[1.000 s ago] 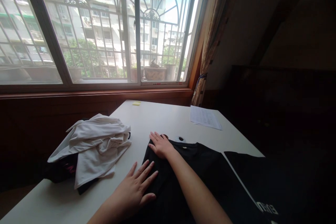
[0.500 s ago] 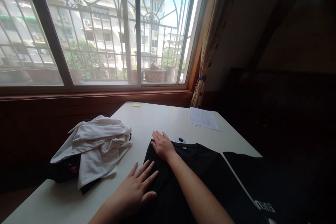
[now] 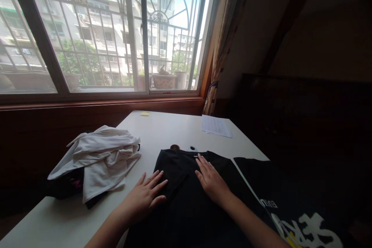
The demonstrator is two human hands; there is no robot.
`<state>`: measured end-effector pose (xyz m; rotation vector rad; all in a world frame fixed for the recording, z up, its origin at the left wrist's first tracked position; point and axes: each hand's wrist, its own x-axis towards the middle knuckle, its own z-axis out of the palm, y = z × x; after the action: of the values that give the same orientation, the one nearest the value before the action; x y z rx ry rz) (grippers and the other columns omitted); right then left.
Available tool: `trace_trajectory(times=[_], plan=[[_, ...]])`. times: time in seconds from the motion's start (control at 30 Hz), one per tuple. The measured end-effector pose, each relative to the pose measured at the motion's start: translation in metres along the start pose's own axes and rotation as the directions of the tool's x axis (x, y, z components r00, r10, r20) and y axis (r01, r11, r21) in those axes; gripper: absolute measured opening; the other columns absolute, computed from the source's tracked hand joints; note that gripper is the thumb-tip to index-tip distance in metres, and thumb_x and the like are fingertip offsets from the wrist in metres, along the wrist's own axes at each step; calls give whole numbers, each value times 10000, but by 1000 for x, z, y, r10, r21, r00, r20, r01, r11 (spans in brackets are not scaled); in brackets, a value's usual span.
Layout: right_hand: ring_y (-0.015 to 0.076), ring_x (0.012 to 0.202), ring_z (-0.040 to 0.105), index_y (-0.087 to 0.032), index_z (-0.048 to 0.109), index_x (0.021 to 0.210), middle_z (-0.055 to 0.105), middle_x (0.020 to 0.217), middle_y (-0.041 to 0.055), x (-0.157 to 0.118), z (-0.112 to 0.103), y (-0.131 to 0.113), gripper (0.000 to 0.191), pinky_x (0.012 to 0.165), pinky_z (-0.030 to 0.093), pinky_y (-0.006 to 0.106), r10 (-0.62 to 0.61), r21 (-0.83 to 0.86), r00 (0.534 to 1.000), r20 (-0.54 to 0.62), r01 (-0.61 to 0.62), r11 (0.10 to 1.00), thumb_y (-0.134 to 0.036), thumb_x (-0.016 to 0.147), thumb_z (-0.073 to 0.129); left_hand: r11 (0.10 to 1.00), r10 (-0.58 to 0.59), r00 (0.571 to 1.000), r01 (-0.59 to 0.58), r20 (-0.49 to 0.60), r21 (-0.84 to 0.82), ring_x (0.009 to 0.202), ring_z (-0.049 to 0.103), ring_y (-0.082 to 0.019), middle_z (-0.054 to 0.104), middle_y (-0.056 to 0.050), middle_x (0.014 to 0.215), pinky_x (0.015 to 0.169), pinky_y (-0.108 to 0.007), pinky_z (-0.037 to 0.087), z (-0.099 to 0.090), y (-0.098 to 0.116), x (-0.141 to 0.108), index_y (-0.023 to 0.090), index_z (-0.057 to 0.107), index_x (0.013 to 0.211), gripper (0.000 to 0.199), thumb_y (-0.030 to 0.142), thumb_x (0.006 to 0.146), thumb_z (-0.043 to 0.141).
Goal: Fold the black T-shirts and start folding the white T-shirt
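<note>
A black T-shirt (image 3: pixel 186 201) lies spread on the white table (image 3: pixel 168 128), its neckline toward the window. My left hand (image 3: pixel 148 193) rests on the shirt's left edge, fingers spread. Flat on the upper chest, just below the collar, is my right hand (image 3: pixel 211 180) with its fingers stretched out. Neither hand grips anything. Beyond the collar sit a small brown round item (image 3: pixel 174 147) and a pale round item with a dark centre (image 3: pixel 192 148), both partly covered by the shirt.
A crumpled heap of white cloth (image 3: pixel 101 155) over dark clothing lies on the left. To the right is another black garment with white lettering (image 3: pixel 314 228). Printed sheets (image 3: pixel 216 126) and a yellow sticky note (image 3: pixel 145 114) are near the far edge, below the window.
My right hand has slid from the shirt's left shoulder area rightward to below the collar, uncovering the brown round item. My left hand stays at the left edge. The view has shifted slightly right.
</note>
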<state>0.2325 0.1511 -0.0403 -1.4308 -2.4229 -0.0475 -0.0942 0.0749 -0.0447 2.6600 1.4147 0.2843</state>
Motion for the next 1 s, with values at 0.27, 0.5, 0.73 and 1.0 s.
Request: trace_trajectory(times=[0.27,0.5,0.73,1.0], plan=[[261,1511,238,-192,287,1576,211,1648,78,-100,-15,42,679,1224,261,512,155,-54,981,112,-150,987,-586,1024,273,1000,-7,1000,7,-7,-11,1490,298,-292,302,-30,1617,1195,-591,246,1,-5,1,378,383,1515,530,579,1026,351],[247,1517,220,-202,296,1574,229,1645,46,-110,-14,37,684,1240,226,485,176,-75,975,134,-167,983,-600,1018,250,993,107,991,-103,-75,60,1478,330,-279,346,-70,1601,1228,-552,188,5,4,5,315,388,1524,569,573,1017,394],[248,1520,209,-210,279,1580,218,1648,35,-109,-18,35,685,1243,210,484,179,-64,974,141,-172,983,-598,1016,243,981,194,978,-192,-73,38,1485,313,-267,309,-57,1619,1227,-508,248,5,20,10,300,294,1565,623,566,1014,411],[228,1520,213,-179,291,1574,212,1646,39,-107,-24,29,707,1250,193,462,204,-87,965,167,-191,978,-607,1015,223,980,195,980,-196,-23,-32,1496,286,-263,304,-37,1621,1220,-498,268,-3,21,7,322,300,1561,608,567,1015,407]])
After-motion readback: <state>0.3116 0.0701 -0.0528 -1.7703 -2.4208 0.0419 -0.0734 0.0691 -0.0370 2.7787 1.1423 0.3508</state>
